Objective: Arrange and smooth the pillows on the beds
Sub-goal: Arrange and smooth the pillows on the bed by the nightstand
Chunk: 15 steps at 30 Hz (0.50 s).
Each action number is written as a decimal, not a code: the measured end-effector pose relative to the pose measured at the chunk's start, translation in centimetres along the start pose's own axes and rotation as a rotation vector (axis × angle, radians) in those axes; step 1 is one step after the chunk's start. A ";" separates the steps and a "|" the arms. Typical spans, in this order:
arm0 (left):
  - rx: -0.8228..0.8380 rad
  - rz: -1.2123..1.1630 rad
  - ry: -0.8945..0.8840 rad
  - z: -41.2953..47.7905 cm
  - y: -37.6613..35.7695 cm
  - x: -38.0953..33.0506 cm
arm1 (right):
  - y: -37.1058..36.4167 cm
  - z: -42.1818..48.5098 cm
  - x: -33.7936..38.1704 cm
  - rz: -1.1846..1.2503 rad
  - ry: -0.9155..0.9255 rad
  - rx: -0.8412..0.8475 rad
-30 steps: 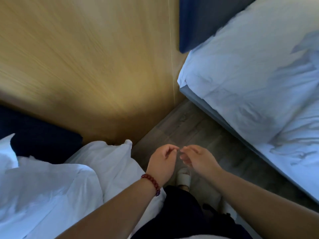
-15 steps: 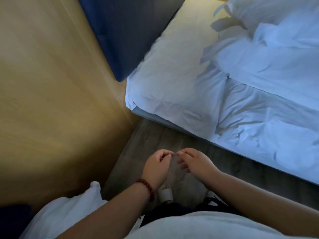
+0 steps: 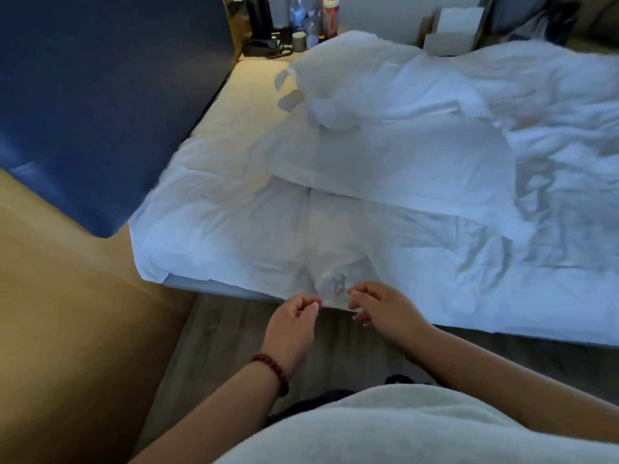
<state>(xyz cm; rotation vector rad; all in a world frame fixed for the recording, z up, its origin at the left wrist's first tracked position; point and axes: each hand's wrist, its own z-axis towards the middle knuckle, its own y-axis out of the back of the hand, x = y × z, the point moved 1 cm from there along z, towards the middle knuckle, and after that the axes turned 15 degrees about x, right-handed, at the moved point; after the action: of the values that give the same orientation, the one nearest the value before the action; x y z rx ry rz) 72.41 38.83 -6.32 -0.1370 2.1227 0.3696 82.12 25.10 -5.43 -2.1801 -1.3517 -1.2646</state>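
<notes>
Head view: left hand point(image 3: 290, 324) and right hand point(image 3: 385, 311) both loosely curled, holding nothing, side by side at the edge of the bed point(image 3: 227, 216) with its wrinkled white sheet. Flat pillow point(image 3: 402, 162) lies mid-mattress, with crumpled pillow point(image 3: 355, 78) on top. Smooth blue padded headboard point(image 3: 100, 95) at left. Round-bead bracelet point(image 3: 273, 368) on the left wrist.

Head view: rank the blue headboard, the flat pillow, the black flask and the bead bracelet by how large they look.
1. blue headboard
2. flat pillow
3. black flask and bead bracelet: these look alike, and the bracelet is much nearer the camera, so unranked.
</notes>
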 end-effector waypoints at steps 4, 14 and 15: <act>0.081 0.037 -0.053 2.4 -6.7 -4.1 | 6.7 -1.7 -2.6 0.059 0.001 -0.101; 0.140 0.108 -0.025 7.8 -11.0 -8.6 | 15.4 0.2 -4.8 0.265 -0.012 -0.209; 0.133 0.108 -0.020 8.8 -10.8 -8.8 | 15.9 1.0 -4.7 0.285 -0.019 -0.214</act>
<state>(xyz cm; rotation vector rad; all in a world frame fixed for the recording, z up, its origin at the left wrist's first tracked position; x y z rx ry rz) 86.87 30.92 -5.66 0.0584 2.1333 0.2907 94.99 14.70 -6.55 -2.4269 -0.9032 -1.3288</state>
